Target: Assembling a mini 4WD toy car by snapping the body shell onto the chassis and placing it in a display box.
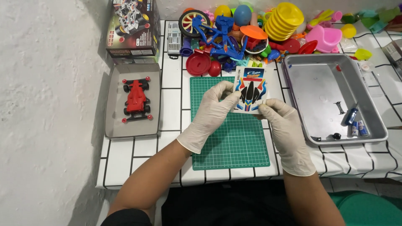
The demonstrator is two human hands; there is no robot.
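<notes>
Both gloved hands are up over the green mat (pixel 230 138), and between them is a sticker sheet (pixel 250 90). The left hand (pixel 213 111) is curled, thumb and fingertips pinched on the sheet's left edge. The right hand (pixel 284 125) is closed the same way, pinching the sheet's lower right corner. So the sheet hangs just above the mat's far end, upright and facing the camera, with a black, red, blue and orange car-body design on white.

Left of the left hand, well apart, a grey box lid (pixel 114 104) lies flat on the surface (pixel 171 100), and a red toy car (pixel 136 99) with black wheels sits in it. Beyond that lid stands the kit box (pixel 133 29), dark with a car picture on it.

Right of the right hand, just beside it, a metal tray (pixel 322 83) rests on the surface. Down in its near corner lie small blue and white tubes (pixel 358 127), a dark blue piece (pixel 351 116), and a couple of tiny black parts (pixel 336 136); what these are exactly is too small to tell.

Past the fingertips, beyond the mat, it's a heap of plastic toys: a blue toy bike (pixel 220 35) with a yellow-spoked wheel, a red disc (pixel 198 64), a stack of yellow plates (pixel 284 21), a pink toy seat (pixel 324 38).

The surface itself is white with a black grid pattern.
</notes>
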